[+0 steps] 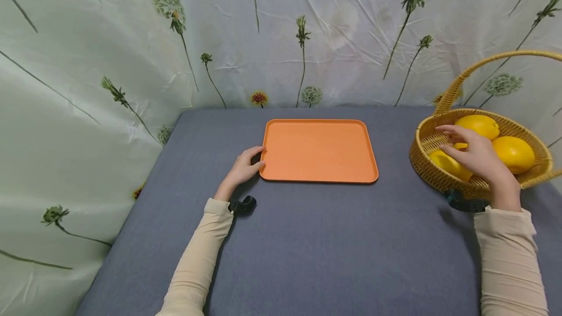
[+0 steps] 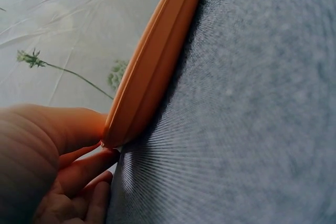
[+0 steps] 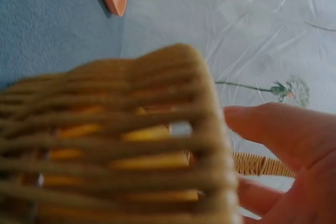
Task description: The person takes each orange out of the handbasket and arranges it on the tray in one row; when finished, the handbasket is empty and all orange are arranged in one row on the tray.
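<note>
Right grip (image 1: 483, 157) — parted, empty — has a yellow fruit (image 1: 444, 164) below-left of it in the wicker basket (image 1: 422, 162); left grip (image 1: 241, 167), loosely spread, touches the tray's left edge (image 1: 262, 157).

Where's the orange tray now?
Head view: orange tray lies near centre on the table, left of the basket, its left edge at the left hand.

From the head, looks forward and down from well back, over grey table (image 1: 316, 247), orange tray (image 1: 320, 150) and wicker basket (image 1: 422, 165). From the left wrist, peers low and close along the tray's side, rolled sideways, toward the flowered backdrop (image 1: 131, 28). From the right wrist, faces the basket at very close range, also rolled. Shares tray and backdrop across all three; basket, across head and right wrist.
</note>
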The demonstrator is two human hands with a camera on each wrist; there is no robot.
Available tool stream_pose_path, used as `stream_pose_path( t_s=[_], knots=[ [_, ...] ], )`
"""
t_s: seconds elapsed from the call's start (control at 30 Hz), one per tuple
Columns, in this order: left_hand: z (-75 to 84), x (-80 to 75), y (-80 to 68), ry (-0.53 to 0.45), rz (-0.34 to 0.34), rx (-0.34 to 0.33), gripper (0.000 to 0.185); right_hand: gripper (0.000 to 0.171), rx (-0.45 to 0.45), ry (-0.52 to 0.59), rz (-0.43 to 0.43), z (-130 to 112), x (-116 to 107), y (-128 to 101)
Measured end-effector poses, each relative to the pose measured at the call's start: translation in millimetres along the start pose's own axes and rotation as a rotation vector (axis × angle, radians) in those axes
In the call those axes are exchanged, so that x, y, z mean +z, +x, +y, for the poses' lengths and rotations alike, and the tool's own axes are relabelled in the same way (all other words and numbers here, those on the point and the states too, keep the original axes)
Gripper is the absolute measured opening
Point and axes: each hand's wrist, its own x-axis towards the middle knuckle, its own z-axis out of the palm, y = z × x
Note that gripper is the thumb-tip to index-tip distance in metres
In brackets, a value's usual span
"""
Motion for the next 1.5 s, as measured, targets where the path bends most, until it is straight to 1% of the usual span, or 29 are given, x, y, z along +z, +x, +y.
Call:
stream_pose_path(
  t_s=[0.17, 0.2, 0.3, 0.37, 0.43, 0.53, 0.63, 0.8, 0.9, 0.97, 1.1, 1.2, 1.33, 1.43, 1.5],
  knots=[
    [2.5, -1.3, 0.7, -0.004, 0.004, -0.008, 0.05, 0.043, -0.012, -0.032, -0.082, 7.4, -6.1, -1.4],
    [3.0, -1.6, 0.8, -0.005, 0.004, -0.009, 0.05, 0.042, -0.023, -0.045, -0.104, 8.0, -7.2, -1.4],
    [3.7, -2.0, 1.0, -0.003, 0.002, -0.01, 0.05, 0.042, -0.061, -0.131, -0.149, 9.0, -9.5, -1.7],
    [3.6, -1.6, 1.2, -0.001, 0.002, -0.007, 0.05, 0.041, -0.105, -0.177, -0.171, 9.1, -10.5, -2.9],
    [3.4, -1.2, 1.2, 0.004, -0.001, -0.004, 0.05, 0.038, -0.136, -0.205, -0.18, 9.1, -11.0, -5.3],
    [3.3, 0.0, 0.7, 0.011, -0.003, 0.0, 0.05, 0.036, -0.152, -0.205, -0.206, 8.2, -11.6, -9.4],
    [3.8, 1.3, -0.1, 0.012, -0.006, 0.006, 0.05, 0.035, -0.134, -0.227, -0.238, 5.9, -12.0, -12.4],
    [4.9, 2.2, -0.6, 0.003, -0.005, 0.01, 0.049, 0.044, -0.063, -0.251, -0.353, 1.1, -12.4, -14.2],
    [5.7, 1.4, -0.1, -0.009, -0.001, 0.0, 0.049, 0.048, -0.056, -0.244, -0.393, -0.5, -12.8, -14.2],
    [5.9, 0.7, 0.1, -0.009, 0.0, -0.003, 0.049, 0.049, -0.066, -0.244, -0.39, -0.8, -12.8, -13.6],
    [5.4, -0.6, -1.4, 0.001, -0.002, -0.007, 0.049, 0.048, -0.038, -0.204, -0.391, -0.2, -11.5, -10.9],
    [4.2, -0.9, -3.6, 0.001, 0.005, -0.012, 0.049, 0.046, -0.027, -0.176, -0.342, 1.5, -9.5, -8.2],
    [3.0, -0.3, -6.0, -0.001, 0.015, -0.011, 0.049, 0.044, -0.047, -0.166, -0.242, 4.5, -7.0, -5.4],
    [3.2, 0.7, -6.1, 0.001, 0.01, -0.012, 0.049, 0.047, 0.001, -0.137, -0.202, 5.9, -6.7, -5.1],
    [3.7, 1.4, -5.1, 0.002, 0.006, -0.016, 0.05, 0.049, 0.045, -0.106, -0.198, 6.2, -7.2, -5.7]
  ],
)
